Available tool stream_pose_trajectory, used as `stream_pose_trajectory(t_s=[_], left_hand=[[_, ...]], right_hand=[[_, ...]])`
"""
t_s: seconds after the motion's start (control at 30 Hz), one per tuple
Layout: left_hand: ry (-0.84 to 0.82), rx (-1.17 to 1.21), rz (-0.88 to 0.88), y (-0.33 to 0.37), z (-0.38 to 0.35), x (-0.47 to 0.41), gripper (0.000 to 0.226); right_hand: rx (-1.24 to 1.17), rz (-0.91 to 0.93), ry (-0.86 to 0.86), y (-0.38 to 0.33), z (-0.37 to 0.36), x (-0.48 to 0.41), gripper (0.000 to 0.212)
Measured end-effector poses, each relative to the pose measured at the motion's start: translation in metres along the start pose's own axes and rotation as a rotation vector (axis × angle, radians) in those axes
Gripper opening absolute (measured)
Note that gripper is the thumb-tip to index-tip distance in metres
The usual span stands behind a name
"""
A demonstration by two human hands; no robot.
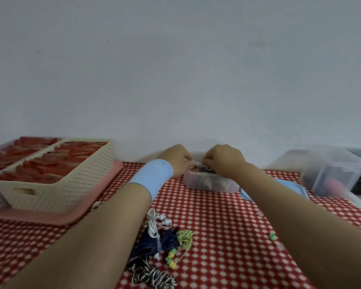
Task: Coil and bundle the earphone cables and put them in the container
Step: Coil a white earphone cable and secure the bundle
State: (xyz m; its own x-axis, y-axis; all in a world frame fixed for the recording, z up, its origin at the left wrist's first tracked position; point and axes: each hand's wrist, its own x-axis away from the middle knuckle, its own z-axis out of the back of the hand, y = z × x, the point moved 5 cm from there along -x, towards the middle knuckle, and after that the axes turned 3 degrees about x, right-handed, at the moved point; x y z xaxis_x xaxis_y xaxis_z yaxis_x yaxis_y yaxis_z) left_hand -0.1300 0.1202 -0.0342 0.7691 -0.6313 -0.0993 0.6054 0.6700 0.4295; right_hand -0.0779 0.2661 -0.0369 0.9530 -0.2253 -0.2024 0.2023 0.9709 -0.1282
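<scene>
Both hands meet over the container (206,185), a small pale bundle (197,164) pinched between them.
The left hand (178,161), in a blue wristband (152,178), and the right hand (225,160) have their fingers curled in on the bundle, just above the container's rim. Dark cables lie inside it. Loose earphones (161,247) lie tangled nearer than the container, a blue lid (296,187) just right of it, a cream basket (61,184) well left.

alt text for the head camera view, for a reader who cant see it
A person's left hand and right hand hold a small white earphone bundle over a clear plastic container on a red checked tablecloth. Tangled earphones in white, navy, green and stripes lie nearer, between the forearms; a cream basket stands at left.
</scene>
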Motion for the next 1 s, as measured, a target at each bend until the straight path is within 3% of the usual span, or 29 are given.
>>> stream_pose_trajectory(t_s=[0.17, 0.27, 0.47, 0.7, 0.9, 1.0], left_hand=[[-0.027, -0.058, -0.024, -0.003, 0.012, 0.017, 0.042], [0.025, -0.012, -0.021, -0.003, 0.026, 0.033, 0.033], [-0.077, -0.045, 0.026, -0.013, 0.033, 0.082, 0.015], [-0.340, -0.146, 0.202, -0.049, 0.020, 0.135, 0.035], [-0.157, 0.074, 0.156, -0.058, 0.028, 0.158, 0.009], [-0.062, 0.137, 0.114, -0.054, 0.040, 0.163, 0.014]], right_hand=[[-0.039, 0.026, 0.071, -0.006, 0.012, 0.010, 0.023], [-0.145, 0.089, 0.108, -0.025, 0.027, 0.024, 0.022], [-0.273, 0.264, -0.173, -0.083, 0.026, 0.060, 0.018], [-0.183, 0.368, -0.414, -0.129, -0.012, 0.096, 0.041], [-0.204, 0.329, -0.351, -0.144, -0.025, 0.107, 0.021], [-0.318, 0.250, -0.256, -0.140, -0.015, 0.101, 0.014]])
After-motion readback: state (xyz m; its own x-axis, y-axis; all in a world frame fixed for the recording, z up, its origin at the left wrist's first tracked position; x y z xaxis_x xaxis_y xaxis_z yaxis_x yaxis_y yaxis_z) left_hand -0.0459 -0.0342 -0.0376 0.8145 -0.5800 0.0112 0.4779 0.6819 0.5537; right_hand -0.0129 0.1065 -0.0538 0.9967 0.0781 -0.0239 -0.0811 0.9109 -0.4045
